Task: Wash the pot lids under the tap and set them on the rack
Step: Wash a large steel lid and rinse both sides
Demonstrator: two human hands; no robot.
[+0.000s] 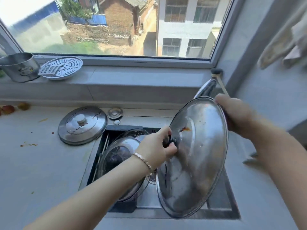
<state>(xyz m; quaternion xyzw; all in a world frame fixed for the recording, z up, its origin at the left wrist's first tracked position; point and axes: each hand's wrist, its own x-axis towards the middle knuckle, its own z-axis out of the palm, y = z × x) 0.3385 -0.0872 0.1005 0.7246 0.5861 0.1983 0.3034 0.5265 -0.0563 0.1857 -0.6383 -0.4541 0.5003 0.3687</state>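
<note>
I hold a large steel pot lid (197,155) tilted on edge over the right side of the sink (232,211). My left hand (156,148) grips its black knob, and my right hand (235,113) holds its upper right rim. The lid has a brown stain near the knob. A glass lid (119,155) lies in the sink's left part. A smaller steel lid (82,125) rests on the counter left of the sink. Another shiny lid (206,88) leans behind the held one. No tap or rack is in sight.
A metal cup (19,67) and a perforated steamer plate (62,67) sit on the window sill. Chopsticks (101,151) lie along the sink's left wall. Fruit (8,109) lies at the far left. A small round metal fitting (115,112) sits behind the sink. Cloths (285,40) hang upper right.
</note>
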